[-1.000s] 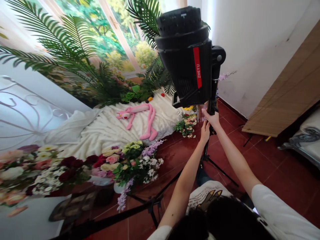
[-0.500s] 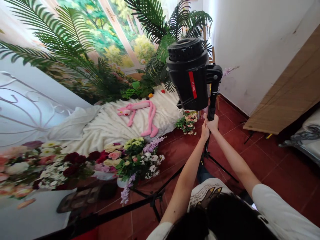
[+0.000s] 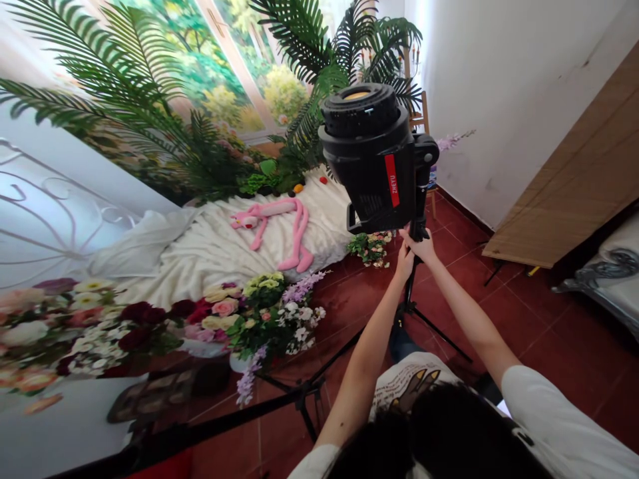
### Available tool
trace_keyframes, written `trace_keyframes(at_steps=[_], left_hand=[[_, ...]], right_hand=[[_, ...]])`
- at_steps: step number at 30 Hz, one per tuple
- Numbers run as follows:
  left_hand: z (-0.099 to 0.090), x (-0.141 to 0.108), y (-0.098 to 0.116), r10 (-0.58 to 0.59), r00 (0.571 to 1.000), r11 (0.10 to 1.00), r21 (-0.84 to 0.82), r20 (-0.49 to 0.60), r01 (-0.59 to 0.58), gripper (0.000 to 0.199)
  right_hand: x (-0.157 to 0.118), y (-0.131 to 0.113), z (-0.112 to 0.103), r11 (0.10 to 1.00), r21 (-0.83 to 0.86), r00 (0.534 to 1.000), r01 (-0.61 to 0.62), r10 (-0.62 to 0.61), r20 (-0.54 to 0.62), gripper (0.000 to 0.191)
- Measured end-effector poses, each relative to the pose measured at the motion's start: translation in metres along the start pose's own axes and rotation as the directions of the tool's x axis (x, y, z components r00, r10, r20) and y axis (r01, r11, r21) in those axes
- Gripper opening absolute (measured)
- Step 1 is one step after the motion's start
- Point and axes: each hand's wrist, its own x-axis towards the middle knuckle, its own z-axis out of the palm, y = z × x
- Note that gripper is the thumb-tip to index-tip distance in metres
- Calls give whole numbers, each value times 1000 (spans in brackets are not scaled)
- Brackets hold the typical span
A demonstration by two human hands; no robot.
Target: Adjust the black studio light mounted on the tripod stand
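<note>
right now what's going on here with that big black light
A person grips the stand of a black studio light with both hands, the right hand just under the light and the left hand slightly lower. The light is up on its stand, front ring tilted upward. Beyond it, a pink plush toy lies on a cream blanket.

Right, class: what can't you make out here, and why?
Head view:
Left hand: fingertips largely hidden by right hand and stand.
Palm leaves: partly hidden by the lamp.
Carved furniture: cut off by the right edge.
Shirt: picture partly covered by hair, writing too small.
</note>
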Motion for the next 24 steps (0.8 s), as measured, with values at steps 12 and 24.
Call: trace_keyframes(at_steps=[12,24], left_hand=[[-1,-6,1,33,999,997,-71,23,-32,40],[6,-14,12,22,1000,999,34,9,-22,29]], right_hand=[[-16,-6,-23,993,-118,998,13,-5,70,36],[-94,15,-58,999,24,998,-45,46,-51,33]])
